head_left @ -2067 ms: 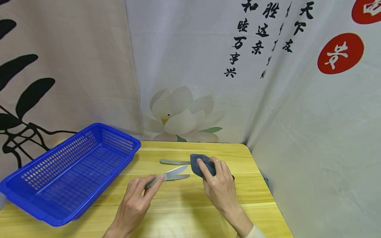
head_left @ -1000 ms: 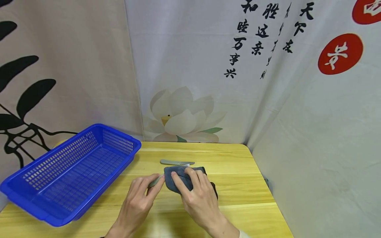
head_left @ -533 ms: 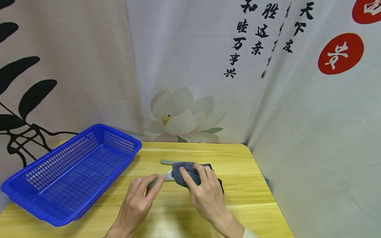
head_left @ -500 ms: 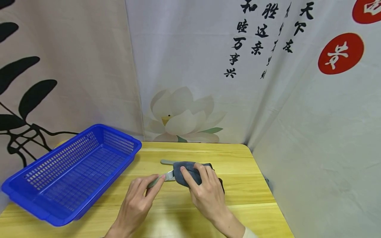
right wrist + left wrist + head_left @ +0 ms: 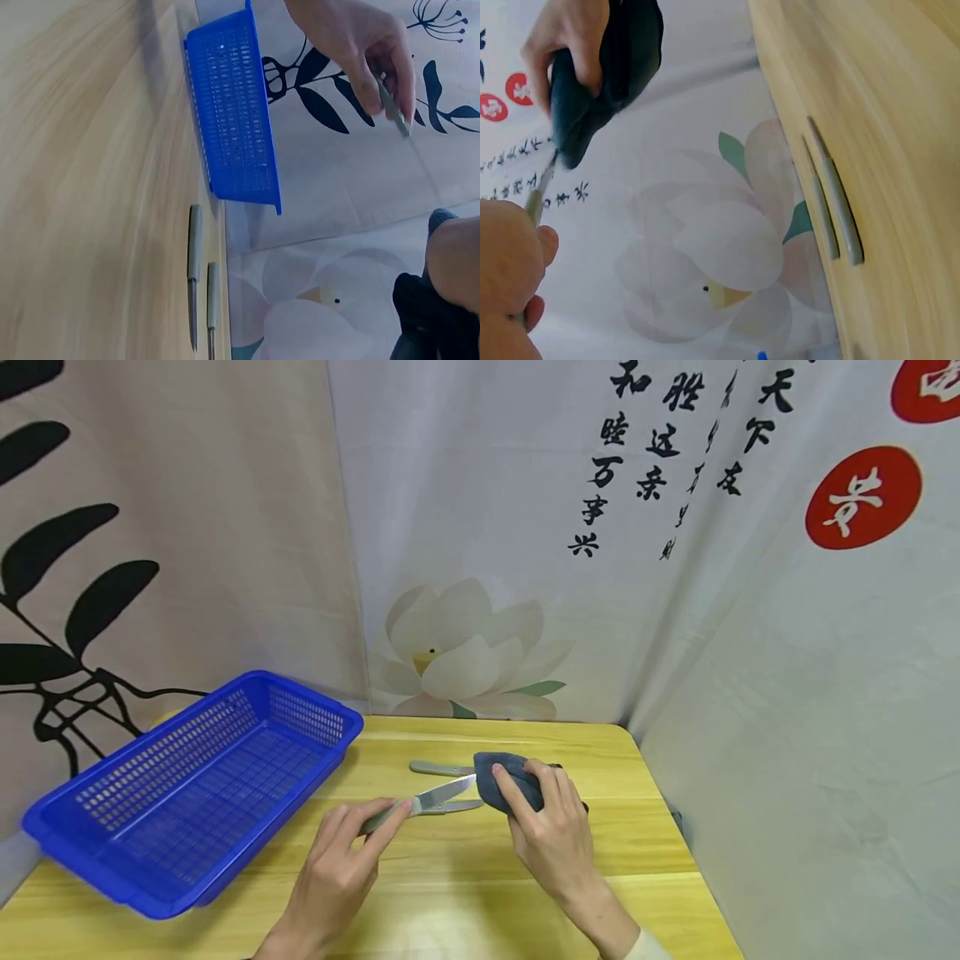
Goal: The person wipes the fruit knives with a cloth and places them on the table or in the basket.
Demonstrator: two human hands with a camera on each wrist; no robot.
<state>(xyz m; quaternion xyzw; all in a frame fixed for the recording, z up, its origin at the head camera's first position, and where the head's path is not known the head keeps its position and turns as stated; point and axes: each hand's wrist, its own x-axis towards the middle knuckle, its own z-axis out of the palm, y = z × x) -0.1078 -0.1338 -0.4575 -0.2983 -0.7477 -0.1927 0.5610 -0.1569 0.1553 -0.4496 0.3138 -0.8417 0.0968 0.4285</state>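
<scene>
My left hand (image 5: 337, 860) grips the green-grey handle of a knife (image 5: 444, 792), its blade pointing right and held above the table. My right hand (image 5: 553, 827) pinches a folded dark blue-grey cloth (image 5: 495, 778) at the tip of that blade. Two more knives with similar handles lie on the table, a nearer knife (image 5: 840, 196) and a farther knife (image 5: 821, 210) in the left wrist view. In the right wrist view the left hand (image 5: 360, 52) and the held knife's handle (image 5: 391, 107) show beyond the table, with part of the cloth (image 5: 441, 219) at the right edge.
A blue perforated plastic basket (image 5: 52, 827) stands on the left of the wooden table (image 5: 435, 910). Printed fabric curtains (image 5: 480, 510) hang behind the table and along its right side.
The cloth first slid left over the held knife's blade, then back right towards the tip, baring most of the blade. My left hand has barely moved. The view shifts slightly.
</scene>
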